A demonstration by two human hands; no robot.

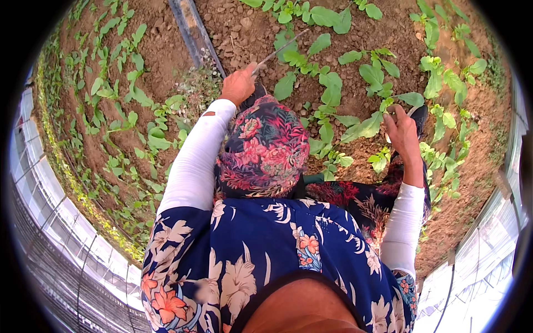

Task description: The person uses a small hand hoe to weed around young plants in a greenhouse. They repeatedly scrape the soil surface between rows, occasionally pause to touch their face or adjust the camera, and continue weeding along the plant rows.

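Note:
My left hand (239, 85) is closed around a thin rod (281, 50), which slants up and away over the soil and some leaves. My right hand (403, 130) pinches a leafy green seedling (366, 128) between thumb and fingers, by my dark shoe (418, 118). A small pale bit shows under that thumb; whether it is a root I cannot tell. Between my hands grows a row of broad-leaved seedlings (332, 89) in brown, crumbly soil (243, 31). My bent knee (266, 145), in flowered trousers, stands just below the left hand.
A dark strip or channel (189, 31) runs along the ground beyond my left hand. Beside it lies a clump of pale, withered-looking weeds (200, 85). More seedling rows (137, 89) grow at left and right. Translucent sheeting walls (479, 249) bound both sides.

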